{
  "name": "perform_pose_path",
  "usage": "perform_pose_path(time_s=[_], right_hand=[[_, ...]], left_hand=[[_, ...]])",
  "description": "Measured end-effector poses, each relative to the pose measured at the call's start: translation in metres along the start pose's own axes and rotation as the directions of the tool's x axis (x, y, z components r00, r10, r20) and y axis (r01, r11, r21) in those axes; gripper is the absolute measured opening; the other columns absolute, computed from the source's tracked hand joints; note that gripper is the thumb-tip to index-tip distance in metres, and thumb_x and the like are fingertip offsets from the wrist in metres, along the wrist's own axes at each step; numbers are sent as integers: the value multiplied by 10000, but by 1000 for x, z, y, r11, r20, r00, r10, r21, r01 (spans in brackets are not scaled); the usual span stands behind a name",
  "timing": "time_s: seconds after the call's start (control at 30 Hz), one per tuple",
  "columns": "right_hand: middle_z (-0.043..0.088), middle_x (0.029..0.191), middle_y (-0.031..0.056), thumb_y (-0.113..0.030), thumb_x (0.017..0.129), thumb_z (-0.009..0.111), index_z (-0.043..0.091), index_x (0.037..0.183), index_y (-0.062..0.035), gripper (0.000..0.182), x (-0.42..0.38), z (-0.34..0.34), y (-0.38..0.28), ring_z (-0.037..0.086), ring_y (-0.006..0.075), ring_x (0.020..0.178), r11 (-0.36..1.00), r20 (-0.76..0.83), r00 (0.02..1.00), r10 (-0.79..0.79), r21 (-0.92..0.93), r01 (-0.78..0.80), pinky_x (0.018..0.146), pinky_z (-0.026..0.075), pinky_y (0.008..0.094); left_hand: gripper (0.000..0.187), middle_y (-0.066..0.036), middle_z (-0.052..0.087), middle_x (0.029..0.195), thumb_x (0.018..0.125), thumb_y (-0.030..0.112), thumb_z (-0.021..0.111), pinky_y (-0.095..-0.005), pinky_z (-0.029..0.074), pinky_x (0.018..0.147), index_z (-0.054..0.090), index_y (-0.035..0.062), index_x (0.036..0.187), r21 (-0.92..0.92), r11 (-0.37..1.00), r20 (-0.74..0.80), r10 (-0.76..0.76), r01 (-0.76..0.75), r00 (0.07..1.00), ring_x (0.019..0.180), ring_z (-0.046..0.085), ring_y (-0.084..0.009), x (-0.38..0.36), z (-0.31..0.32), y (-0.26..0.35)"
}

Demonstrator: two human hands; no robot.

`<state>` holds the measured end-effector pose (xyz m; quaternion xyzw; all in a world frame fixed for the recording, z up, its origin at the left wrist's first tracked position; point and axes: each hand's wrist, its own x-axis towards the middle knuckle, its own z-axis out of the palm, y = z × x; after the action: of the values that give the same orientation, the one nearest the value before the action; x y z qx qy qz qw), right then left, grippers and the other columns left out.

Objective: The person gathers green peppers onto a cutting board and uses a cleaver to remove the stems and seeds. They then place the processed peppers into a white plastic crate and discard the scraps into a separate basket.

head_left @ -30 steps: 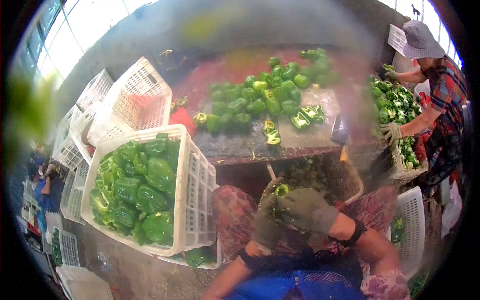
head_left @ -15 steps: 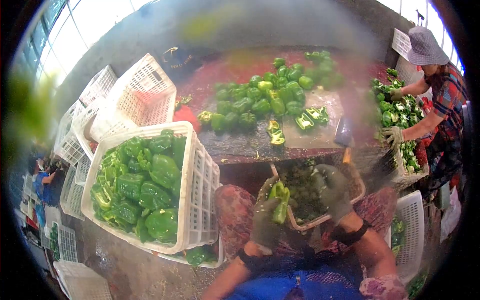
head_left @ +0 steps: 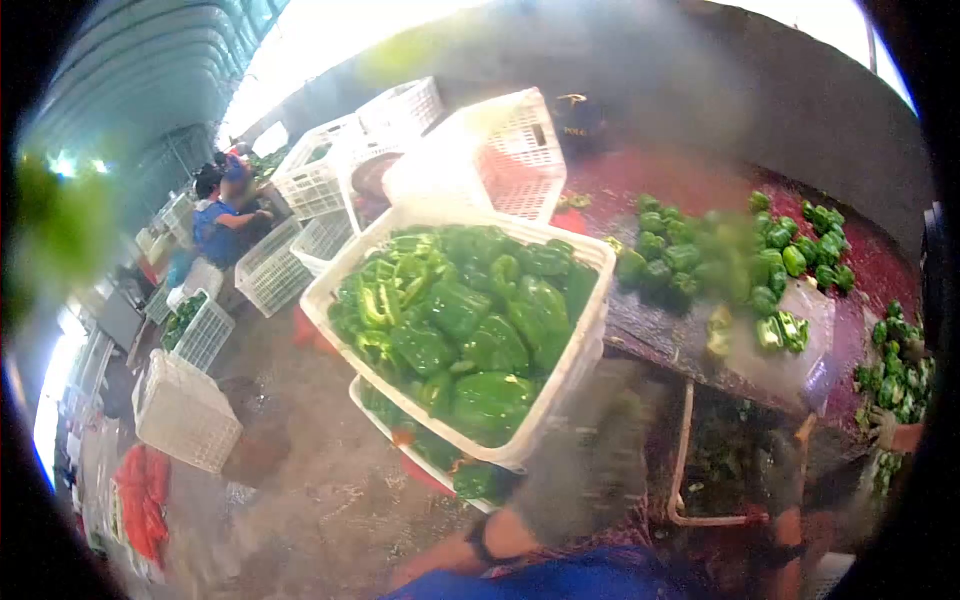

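My left hand (head_left: 588,455), in a grey glove, is a blurred patch beside the right wall of a white plastic crate (head_left: 575,395) heaped with green bell peppers (head_left: 490,343). Its fingers are smeared, so I cannot make out what it holds. My right hand (head_left: 785,475) is dim and blurred at the right side of a light-rimmed tub (head_left: 683,450) in front of my lap. Dark scraps lie in that tub. Above the right hand, an orange-handled knife (head_left: 806,428) lies at the table edge. Cut pepper halves (head_left: 783,332) rest on a board (head_left: 815,350).
Green peppers (head_left: 683,255) are piled on the red table (head_left: 620,190). White crates (head_left: 520,150) stand behind the full one. Another crate (head_left: 185,410) and a red net sack (head_left: 142,505) are on the floor at left. A co-worker's gloved hand (head_left: 885,430) shows at far right; a person in blue (head_left: 222,222) works farther back.
My view has swung left, so the full crate is now central. My left hand, which held a pepper piece over the tub, has moved to the crate's side; the pepper piece no longer shows.
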<state>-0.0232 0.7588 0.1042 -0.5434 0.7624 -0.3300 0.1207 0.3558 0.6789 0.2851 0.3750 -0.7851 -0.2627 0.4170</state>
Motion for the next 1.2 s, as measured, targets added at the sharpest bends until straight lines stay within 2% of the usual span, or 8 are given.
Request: perform_pose_path(time_s=[0.3,0.43,0.57,0.7,0.87,0.97,1.07,1.2], right_hand=[[684,1121,179,-221,884,695,640,1217,-30,387,3,42,32,663,356,1026,999,319,948,-2,-33,14,833,578,456],[683,1116,181,-225,876,704,647,1198,-35,378,3,40,12,661,368,1009,995,421,906,-36,-72,74,832,573,452],[683,1115,186,-187,890,688,651,1185,-32,335,-1,27,-37,661,368,996,958,464,874,-143,-158,240,829,564,462],[677,1118,195,-164,916,661,646,1190,-31,304,0,43,-29,651,371,998,990,411,901,-140,78,118,863,543,460],[673,1160,188,-253,940,638,642,1218,-52,343,46,41,-58,646,373,1031,948,373,891,-260,-78,310,891,538,446],[672,1172,183,-203,929,628,635,1225,-58,330,82,64,-39,651,359,1061,961,175,960,-219,-131,243,905,548,434],[666,1134,191,-191,928,631,592,1283,-75,375,130,71,-42,648,373,1015,970,104,969,-226,-71,234,866,546,445],[632,1144,220,-238,896,678,541,1339,-105,483,193,111,-18,627,406,992,993,11,996,-88,-73,88,845,533,468]], left_hand=[[632,-204,396,1513,859,45,604,-396,272,1195,412,-9,1459,648,610,-729,324,456,603,1421,347,-355,8,-236,-140],[562,-230,401,1518,944,252,532,-370,301,1176,452,-34,1421,803,190,-569,-41,565,822,1435,333,-351,19,-323,-285],[507,-154,576,1380,915,315,542,-405,455,1038,530,100,1374,714,175,-435,-647,678,626,1229,572,-336,10,-326,-317],[449,-128,638,1288,984,394,486,-414,469,969,613,41,1232,559,560,-517,-341,612,785,1103,638,-287,-78,-365,-453],[405,-107,673,1067,1005,302,514,-382,550,784,599,47,1309,412,537,-577,-471,736,667,859,655,-241,-12,-325,-341],[391,-172,599,1293,1033,167,474,-317,529,927,513,17,1392,-415,870,-468,-454,265,758,1091,638,-246,-76,-354,-411],[382,-184,585,1309,1032,179,483,-346,500,958,524,8,1371,365,819,-693,-79,444,716,1125,610,-269,-33,-256,-277],[374,-199,566,1329,1029,196,495,-385,461,1001,538,-5,1342,529,799,-629,141,288,765,1170,573,-299,-11,-162,-188]])
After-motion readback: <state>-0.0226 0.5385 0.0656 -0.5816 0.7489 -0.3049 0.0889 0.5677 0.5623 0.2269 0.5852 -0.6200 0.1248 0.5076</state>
